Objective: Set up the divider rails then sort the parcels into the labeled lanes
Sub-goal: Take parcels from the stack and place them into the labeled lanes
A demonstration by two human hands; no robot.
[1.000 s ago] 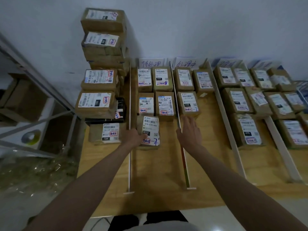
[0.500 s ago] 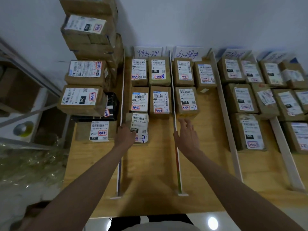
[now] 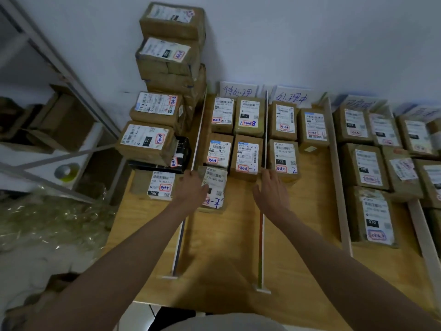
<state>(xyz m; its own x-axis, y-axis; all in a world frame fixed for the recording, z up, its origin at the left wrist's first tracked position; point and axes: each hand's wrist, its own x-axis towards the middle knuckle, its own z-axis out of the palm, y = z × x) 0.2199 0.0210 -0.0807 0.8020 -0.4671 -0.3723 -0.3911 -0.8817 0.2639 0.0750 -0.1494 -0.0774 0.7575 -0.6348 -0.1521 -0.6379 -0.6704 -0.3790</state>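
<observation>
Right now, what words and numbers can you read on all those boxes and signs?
"待处理": leftmost lane sign.
"处理中": second lane sign.
"010": far parcel in the first lane.
"070-070-A80": parcel under the left hand.
"122": near parcel in the second lane.
"150": stacked parcel.
"15H": parcel on the table.
Other labels: blurred.

Brown labelled parcels (image 3: 248,156) lie flat in rows between upright white divider rails (image 3: 264,187).
</observation>
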